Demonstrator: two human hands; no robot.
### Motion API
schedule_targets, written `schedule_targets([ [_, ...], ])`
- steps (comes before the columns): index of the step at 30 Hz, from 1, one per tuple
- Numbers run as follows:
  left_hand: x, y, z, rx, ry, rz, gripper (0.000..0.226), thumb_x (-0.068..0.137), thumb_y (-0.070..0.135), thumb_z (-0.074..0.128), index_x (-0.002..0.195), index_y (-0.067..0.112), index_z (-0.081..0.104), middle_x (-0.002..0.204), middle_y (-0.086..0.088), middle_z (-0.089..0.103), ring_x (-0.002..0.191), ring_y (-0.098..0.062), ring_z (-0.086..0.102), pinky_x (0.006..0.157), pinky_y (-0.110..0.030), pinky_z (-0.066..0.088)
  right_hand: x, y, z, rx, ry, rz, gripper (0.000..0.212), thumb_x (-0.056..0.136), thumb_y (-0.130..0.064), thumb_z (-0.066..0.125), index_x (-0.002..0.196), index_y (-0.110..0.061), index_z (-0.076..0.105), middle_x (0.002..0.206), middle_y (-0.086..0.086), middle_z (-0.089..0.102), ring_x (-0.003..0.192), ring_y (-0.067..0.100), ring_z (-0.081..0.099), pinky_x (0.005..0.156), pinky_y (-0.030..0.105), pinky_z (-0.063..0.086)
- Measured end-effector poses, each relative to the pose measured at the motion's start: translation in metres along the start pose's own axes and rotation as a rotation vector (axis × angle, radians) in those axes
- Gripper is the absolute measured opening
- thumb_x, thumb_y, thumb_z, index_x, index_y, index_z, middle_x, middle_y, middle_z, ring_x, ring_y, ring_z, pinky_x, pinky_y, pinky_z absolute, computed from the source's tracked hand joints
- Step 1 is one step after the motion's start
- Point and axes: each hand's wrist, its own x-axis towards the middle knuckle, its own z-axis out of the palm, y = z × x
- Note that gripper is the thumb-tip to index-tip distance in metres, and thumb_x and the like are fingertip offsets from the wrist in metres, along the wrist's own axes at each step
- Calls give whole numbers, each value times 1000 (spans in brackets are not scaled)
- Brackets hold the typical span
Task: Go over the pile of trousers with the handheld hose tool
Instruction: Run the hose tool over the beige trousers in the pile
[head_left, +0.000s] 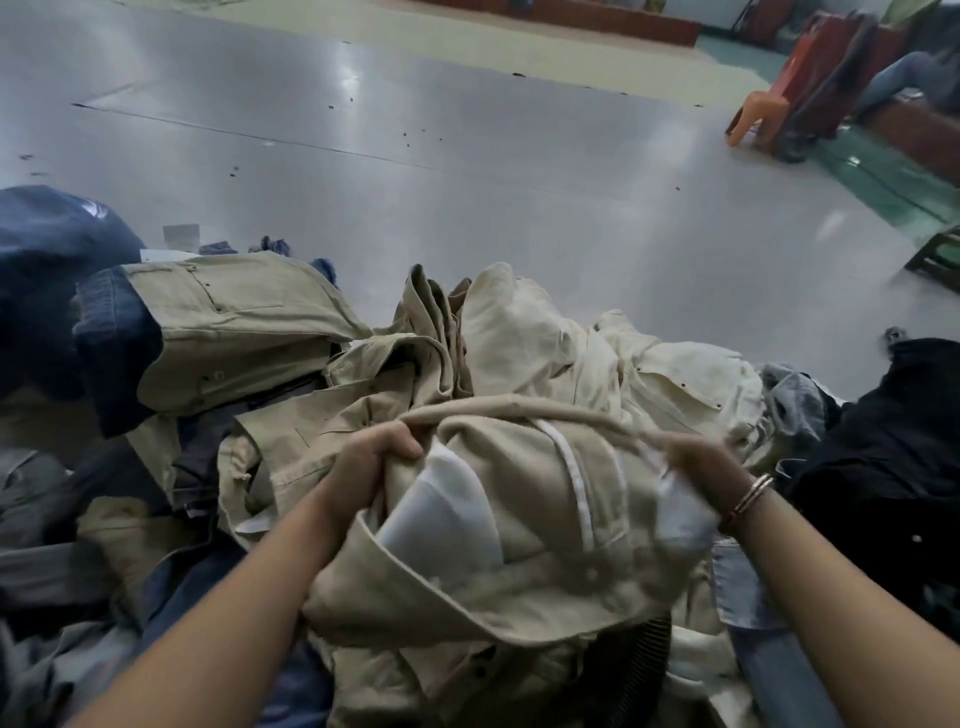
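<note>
Beige cloth fills both my hands: from the head view, I hold one pair of trousers (524, 493) by the waistband, inside out, with white pocket lining (441, 514) showing between my forearms. My left hand (376, 462) is curled tight, fingers and thumb bunched round a fold of the waistband at its left edge. My right hand (698, 462) grips the other side, fingers curled into the cloth and partly buried in it, so I cannot see every fingertip; bangles (748, 499) sit on that wrist. The band is stretched between the two hands in a shallow arc. These trousers lie on top of the pile (291, 353), which spreads across the near part of a grey table (467, 171): more beige and cream pairs just behind my hands, denim (47, 249) heaped at the left, dark cloth (883, 441) at the right. A black ribbed hose (652, 654) shows under the held trousers near my right forearm; its tool end is hidden, and neither hand touches it. An orange chair (763, 109) stands well away on the green floor at the far right.
</note>
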Motion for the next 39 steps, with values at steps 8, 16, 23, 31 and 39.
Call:
schedule_targets([
  [8,-7,-3,25,-289,-7,122,39,86,34,52,92,4,77,95,-14,73,92,-24,71,79,-31,57,-37,8,49,439,140,-304,14,76,-8,62,81,-8,75,81,9,71,78,22,66,72,25,56],
  [16,-18,6,22,-186,46,104,36,79,33,60,95,6,77,100,-15,73,96,-24,70,74,-29,57,-46,7,67,-371,30,-282,76,84,-40,65,148,-20,29,138,-8,50,125,10,49,108,29,34],
  [23,-12,25,10,1147,481,220,31,77,17,76,107,13,67,114,-9,62,110,-27,56,94,-30,46,-46,1,72,-254,197,-200,33,87,-44,60,83,-14,74,92,9,75,95,27,67,97,40,48],
  [31,-6,-26,57,830,371,352,22,91,37,61,100,17,61,94,5,61,84,-9,57,84,-30,48,-49,3,104,369,225,-165,36,95,-33,50,101,-5,72,100,18,73,92,29,71,79,36,53],
  [39,-41,-8,39,651,686,945,16,92,35,59,78,32,52,68,12,55,57,-2,47,53,-9,37,-40,-32,51,870,280,-383,44,99,-41,33,86,-16,67,84,9,71,85,24,64,78,34,51],
])
